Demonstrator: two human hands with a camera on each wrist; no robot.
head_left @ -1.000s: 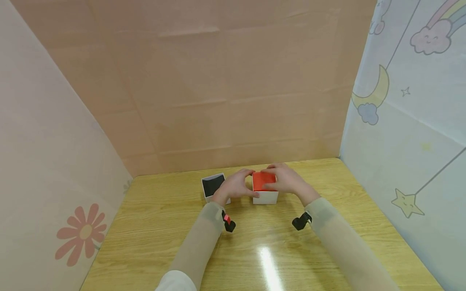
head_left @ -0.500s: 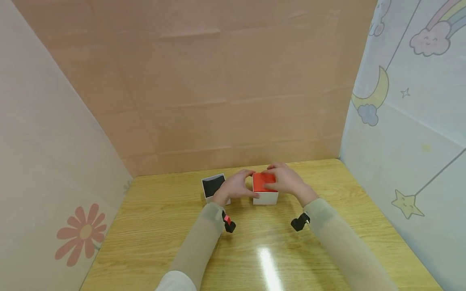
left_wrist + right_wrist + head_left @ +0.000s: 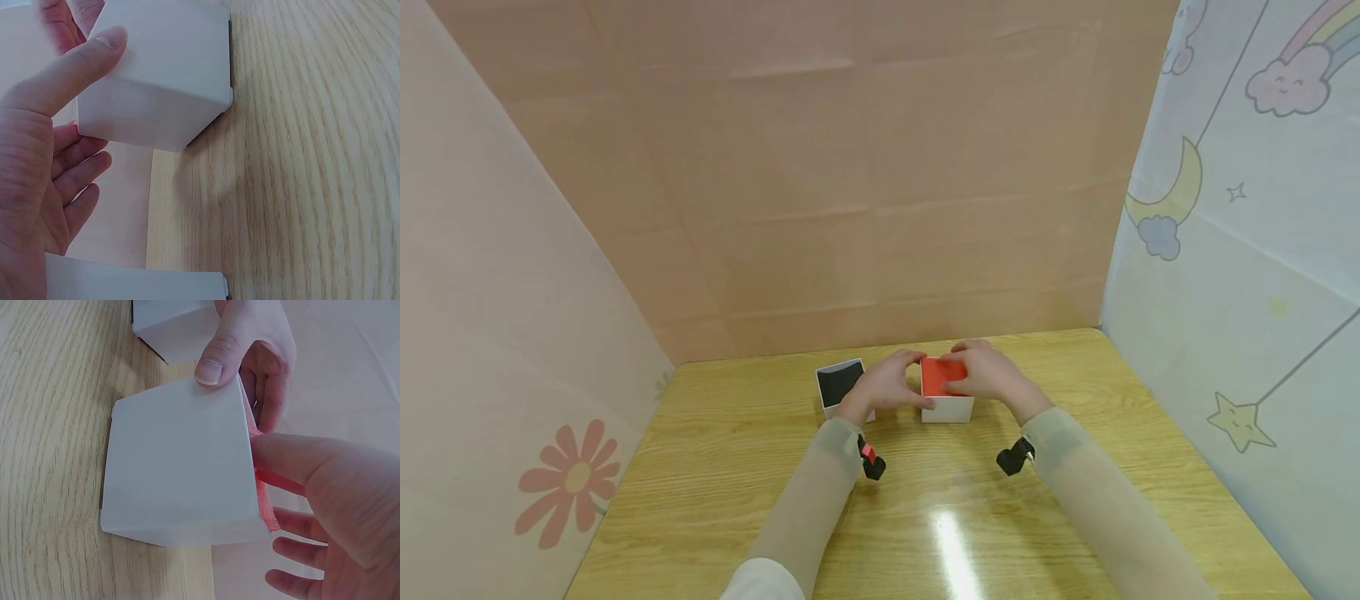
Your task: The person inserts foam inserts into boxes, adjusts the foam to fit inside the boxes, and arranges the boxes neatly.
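A white open-topped box (image 3: pixel 947 409) stands on the wooden table, with a red cloth-like piece (image 3: pixel 942 375) inside. In the right wrist view a bit of the red edge (image 3: pixel 269 512) shows above the rim. My left hand (image 3: pixel 886 385) grips the box's left side, its thumb on the front wall and fingers behind. From the right, my right hand (image 3: pixel 996 372) reaches over the rim. Its thumb and a finger are spread over the red piece, pressing into the box; the other fingers stay outside. What lies under the red piece is hidden.
A second white box (image 3: pixel 839 382) with a black inside stands to the left, partly behind my left wrist. The table (image 3: pixel 737 467) is bounded by a tan back sheet (image 3: pixel 872 208) and printed side sheets, the right one (image 3: pixel 1240 250) showing a moon and star.
The red piece sits slightly lower in the box, and more of the white rim shows. My right forearm has shifted a little left; my left hand keeps its place.
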